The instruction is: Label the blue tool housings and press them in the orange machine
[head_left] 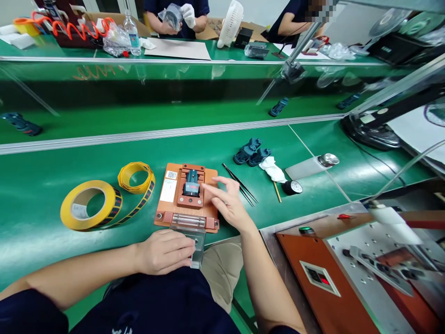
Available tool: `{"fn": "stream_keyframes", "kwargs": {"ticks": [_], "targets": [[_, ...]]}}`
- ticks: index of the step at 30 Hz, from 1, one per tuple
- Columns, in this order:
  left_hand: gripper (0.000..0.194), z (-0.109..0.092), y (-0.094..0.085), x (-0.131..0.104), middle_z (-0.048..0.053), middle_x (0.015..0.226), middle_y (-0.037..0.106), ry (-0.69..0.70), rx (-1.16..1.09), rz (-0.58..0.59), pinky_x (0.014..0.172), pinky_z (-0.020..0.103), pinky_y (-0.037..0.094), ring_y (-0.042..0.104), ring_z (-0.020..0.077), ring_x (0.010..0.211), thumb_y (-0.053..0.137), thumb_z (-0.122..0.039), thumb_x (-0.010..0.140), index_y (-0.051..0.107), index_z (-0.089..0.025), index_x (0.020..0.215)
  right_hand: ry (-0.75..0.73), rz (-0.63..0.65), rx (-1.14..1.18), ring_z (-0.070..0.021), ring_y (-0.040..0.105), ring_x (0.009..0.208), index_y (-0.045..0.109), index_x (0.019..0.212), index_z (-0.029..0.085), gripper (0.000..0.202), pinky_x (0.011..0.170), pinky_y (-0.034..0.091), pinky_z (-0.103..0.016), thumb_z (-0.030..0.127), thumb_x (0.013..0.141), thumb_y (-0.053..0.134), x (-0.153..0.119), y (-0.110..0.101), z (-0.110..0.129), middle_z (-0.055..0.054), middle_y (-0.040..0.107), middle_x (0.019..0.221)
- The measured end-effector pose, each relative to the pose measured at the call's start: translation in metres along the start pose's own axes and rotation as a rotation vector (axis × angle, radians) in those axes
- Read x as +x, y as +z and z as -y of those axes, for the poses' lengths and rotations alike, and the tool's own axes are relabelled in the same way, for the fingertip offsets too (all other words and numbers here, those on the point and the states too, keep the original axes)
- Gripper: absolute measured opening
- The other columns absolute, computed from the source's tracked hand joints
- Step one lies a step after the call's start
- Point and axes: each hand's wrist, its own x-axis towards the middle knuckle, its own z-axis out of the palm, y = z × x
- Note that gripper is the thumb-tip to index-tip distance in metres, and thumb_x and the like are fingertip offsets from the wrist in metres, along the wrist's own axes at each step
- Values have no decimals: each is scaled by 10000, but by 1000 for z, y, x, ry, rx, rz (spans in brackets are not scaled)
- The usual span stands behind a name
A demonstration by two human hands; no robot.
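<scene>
An orange-brown fixture (pixel 212 199) lies on the green bench, with a dark blue tool housing (pixel 191 183) seated in its recess. My right hand (pixel 227 202) is beside the housing, its fingers apart and the index fingertip near the housing's right side. At the fixture's front edge, my left hand (pixel 167 252) has its fingers together over a clear hinged plate (pixel 197 248), which is swung down toward me. Left of the fixture are a yellow roll of labels (pixel 83 222) and a coiled strip of the same labels (pixel 149 178). Black tweezers (pixel 239 184) lie to its right.
Two dark blue housings (pixel 248 150), a white tissue (pixel 273 170), a bottle (pixel 308 167) and a round black gauge (pixel 292 187) stand or lie to the right. A machine with an orange panel (pixel 327 287) fills the lower right. Beyond the conveyor (pixel 139 113), two people work.
</scene>
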Motion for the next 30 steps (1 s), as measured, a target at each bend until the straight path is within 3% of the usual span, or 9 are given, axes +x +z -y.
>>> {"fn": "stream_keyframes", "kwargs": {"ticks": [3, 7, 14, 19, 25, 28, 30], "targets": [[314, 0, 1, 1, 117, 1015, 785, 2, 7, 13, 742, 295, 618, 740, 209, 885, 665, -191, 906, 647, -121, 1211, -66, 117, 93, -284, 384, 1299, 628, 1342, 405, 370, 1144, 288, -518, 413, 1045, 408, 10, 14, 7, -49, 443, 1411], [336, 2, -1, 1, 115, 1000, 788, 1, -18, 18, 733, 275, 613, 744, 204, 878, 698, -171, 877, 662, -117, 1206, -115, 123, 122, -291, 369, 1299, 637, 1329, 409, 359, 1141, 278, -528, 431, 1043, 420, 12, 26, -6, -50, 429, 1409], [212, 5, -1, 2, 85, 987, 801, 8, -49, 19, 688, 257, 603, 757, 193, 862, 693, -185, 890, 706, -170, 1102, -89, 93, 95, -291, 376, 1271, 669, 1280, 436, 346, 1132, 286, -530, 418, 1044, 416, 24, 24, -9, -53, 440, 1357], [271, 5, 0, -1, 118, 991, 794, 17, -70, 12, 716, 279, 602, 748, 206, 885, 668, -128, 870, 679, -131, 1141, -103, 126, 127, -294, 376, 1270, 683, 1268, 419, 356, 1129, 298, -532, 439, 1041, 409, 25, 24, 1, -58, 436, 1326], [286, 6, 4, -5, 123, 992, 790, 30, -78, -38, 718, 291, 594, 740, 209, 886, 623, -121, 880, 656, -134, 1164, 7, 103, 189, -276, 375, 1297, 740, 1148, 363, 348, 1155, 285, -518, 396, 1041, 410, 35, 29, 6, -62, 442, 1311], [257, 6, 6, -5, 131, 997, 787, 37, -70, -52, 708, 304, 591, 733, 219, 876, 605, -114, 885, 652, -125, 1137, 103, 28, 215, -267, 450, 1223, 673, 1192, 266, 331, 1089, 384, -501, 427, 1010, 448, 42, 28, 10, -94, 490, 1213], [236, 4, 5, -4, 129, 981, 784, 44, -64, -58, 701, 305, 589, 729, 218, 861, 589, -111, 893, 650, -129, 1120, 167, -14, 122, -284, 489, 1137, 630, 1109, 218, 356, 1004, 450, -491, 515, 915, 593, 45, 26, 17, -99, 522, 1124]]}}
